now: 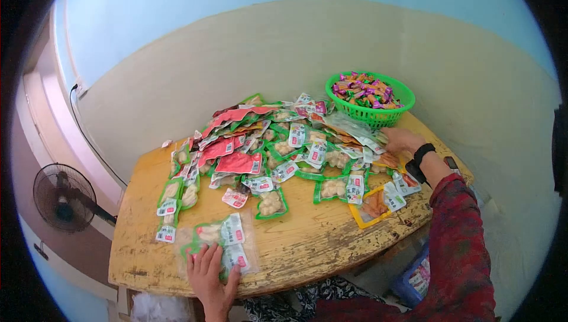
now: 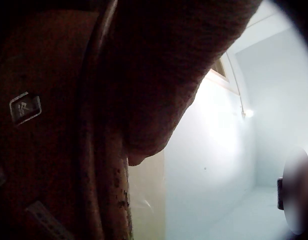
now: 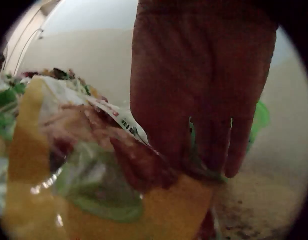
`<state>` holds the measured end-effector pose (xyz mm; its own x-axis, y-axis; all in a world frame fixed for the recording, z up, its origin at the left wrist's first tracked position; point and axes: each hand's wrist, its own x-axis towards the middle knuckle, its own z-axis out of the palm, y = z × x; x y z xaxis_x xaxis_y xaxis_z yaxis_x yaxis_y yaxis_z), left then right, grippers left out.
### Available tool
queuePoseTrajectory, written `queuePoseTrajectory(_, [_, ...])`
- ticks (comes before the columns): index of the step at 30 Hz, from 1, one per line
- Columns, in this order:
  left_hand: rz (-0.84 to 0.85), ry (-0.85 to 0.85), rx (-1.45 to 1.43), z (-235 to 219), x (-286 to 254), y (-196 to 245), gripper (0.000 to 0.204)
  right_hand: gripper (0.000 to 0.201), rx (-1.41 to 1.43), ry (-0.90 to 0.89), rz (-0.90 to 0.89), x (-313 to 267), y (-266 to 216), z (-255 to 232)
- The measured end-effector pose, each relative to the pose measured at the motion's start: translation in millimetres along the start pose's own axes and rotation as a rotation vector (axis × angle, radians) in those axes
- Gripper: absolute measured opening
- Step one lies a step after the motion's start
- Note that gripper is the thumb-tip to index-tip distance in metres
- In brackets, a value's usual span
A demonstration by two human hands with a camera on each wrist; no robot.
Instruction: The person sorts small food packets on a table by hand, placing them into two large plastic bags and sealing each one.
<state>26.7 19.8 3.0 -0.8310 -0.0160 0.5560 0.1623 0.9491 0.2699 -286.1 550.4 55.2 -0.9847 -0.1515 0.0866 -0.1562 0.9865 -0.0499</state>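
Observation:
My left hand (image 1: 210,274) rests on a clear plastic bag (image 1: 251,227) near the table's front edge, fingers spread over it. Inside the bag lie green-edged snack packets with white labels (image 1: 232,229). At the right end of a heap of packets, my right hand (image 1: 402,141) reaches down among them, just in front of the green basket (image 1: 408,94). In the right wrist view its fingers (image 3: 209,145) point downward beside a yellow-edged packet (image 3: 24,170) of brown food. The fingertips are partly hidden, and I cannot tell whether they pinch a packet.
Small purple-and-orange wrapped pieces (image 1: 367,90) fill the basket. Red-backed packets (image 1: 239,163) top the heap's left side; a yellow-edged packet (image 1: 373,205) lies at the front right. Green-edged packets (image 1: 168,209) line the worn wooden table's (image 1: 307,245) left. A fan (image 1: 62,197) stands beyond.

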Motion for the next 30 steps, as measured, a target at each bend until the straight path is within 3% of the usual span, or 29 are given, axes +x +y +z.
queuePoseTrajectory(2, [0.001,0.012,-0.01,0,0,0,0.05,0.036,-0.115,-0.086,0.003,5,-4,-5])
queuePoseTrajectory(5, [0.002,0.019,-0.002,-1,-1,0,0.051,0.026,-0.228,-0.031,0.063,4,-17,-1])
queuePoseTrajectory(8, [-0.006,0.008,0.01,-2,0,2,0.053,0.025,-0.098,0.242,0.132,-16,-37,-8])
queuePoseTrajectory(11, [-0.008,0.085,-0.008,2,-4,3,0.055,0.028,0.131,0.475,0.02,-55,-56,-24])
queuePoseTrajectory(14, [0.069,0.258,-0.018,6,-11,0,0.05,0.031,1.244,0.184,-0.048,-106,-112,-41])
queuePoseTrajectory(17, [0.135,0.435,-0.031,2,-15,4,0.042,0.032,1.447,0.022,-0.116,-146,-164,-36])
queuePoseTrajectory(20, [0.079,0.519,-0.297,1,-15,27,0.042,0.034,1.58,-0.171,-0.129,-168,-205,-24])
queuePoseTrajectory(24, [-0.064,0.376,-0.507,3,-2,67,0.041,0.031,1.68,-0.347,-0.132,-179,-239,-1])
queuePoseTrajectory(26, [-0.275,0.272,-0.794,12,-2,82,0.046,0.032,1.731,-0.415,-0.207,-184,-253,4])
queuePoseTrajectory(30, [-0.382,0.187,-1.134,23,-4,110,0.043,0.031,1.834,-0.479,-0.226,-206,-284,14])
